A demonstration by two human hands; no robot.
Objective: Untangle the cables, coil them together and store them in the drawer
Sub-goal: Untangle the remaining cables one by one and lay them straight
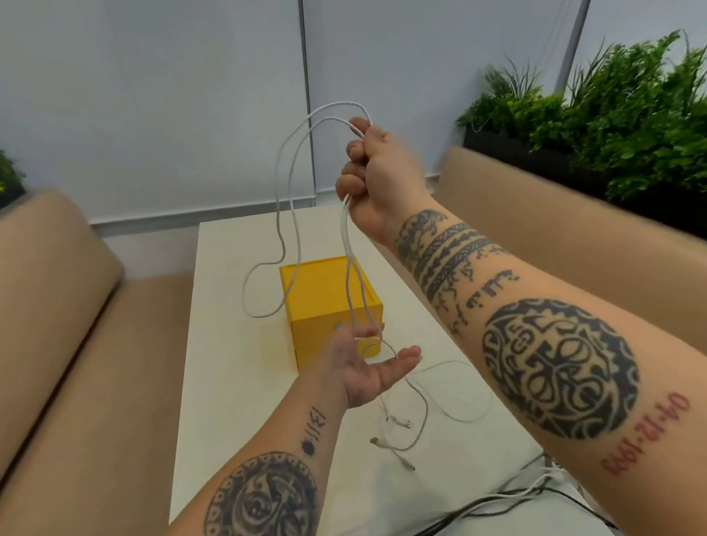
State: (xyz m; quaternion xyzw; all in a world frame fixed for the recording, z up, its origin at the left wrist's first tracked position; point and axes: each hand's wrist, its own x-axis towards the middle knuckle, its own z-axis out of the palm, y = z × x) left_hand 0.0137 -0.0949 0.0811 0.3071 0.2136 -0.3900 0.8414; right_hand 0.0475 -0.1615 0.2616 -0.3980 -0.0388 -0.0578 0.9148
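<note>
My right hand [377, 171] is raised above the white table [231, 372] and grips a bunch of thin white cables [283, 178]. They loop up over its fingers and hang down in strands past the yellow drawer box [324, 298]. Lower down, my left hand [372, 363] is palm up in front of the box, fingers stretched out, with the hanging strands running across them. The cables' loose ends and plugs [400, 431] lie on the table just below that hand. The box's drawer front is partly hidden by my left hand.
Beige sofa cushions [39, 333] flank the narrow table on both sides. Black and white cords [462, 517] lie across the table's near end. Green plants in dark planters [618, 115] stand behind the right sofa, and more at far left.
</note>
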